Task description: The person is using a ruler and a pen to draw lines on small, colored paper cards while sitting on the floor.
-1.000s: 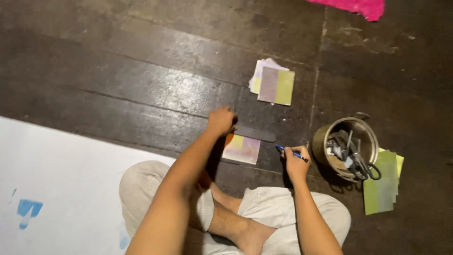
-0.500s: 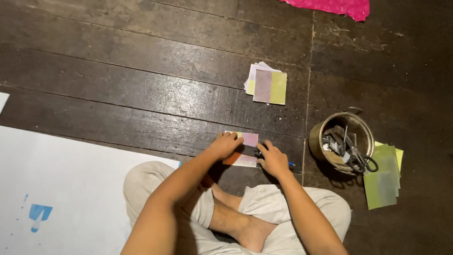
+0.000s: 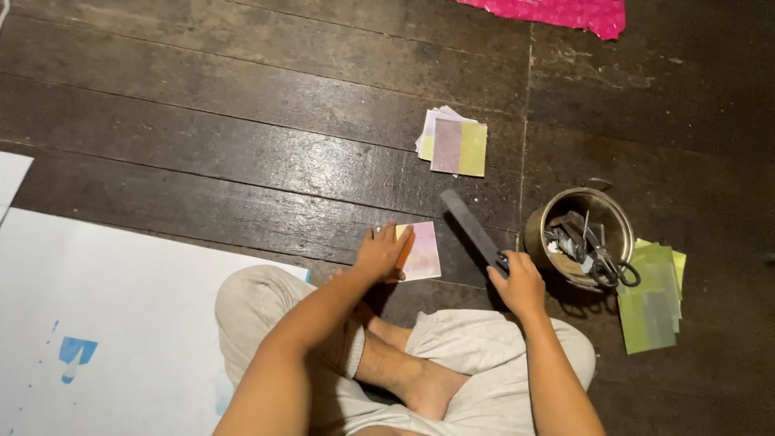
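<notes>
The left hand (image 3: 381, 254) presses flat, fingers spread, on a pink-and-yellow paper square (image 3: 420, 251) on the dark wooden floor (image 3: 242, 145) before the crossed legs. The right hand (image 3: 517, 282) grips a dark flat ruler (image 3: 472, 228), angled up-left, just right of the square and left of the metal pot (image 3: 577, 234).

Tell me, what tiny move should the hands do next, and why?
Probably bring the dark ruler down across the pink-yellow paper square. The right hand holds the ruler lifted beside it, while the left hand already presses the paper flat on the floor.
</notes>
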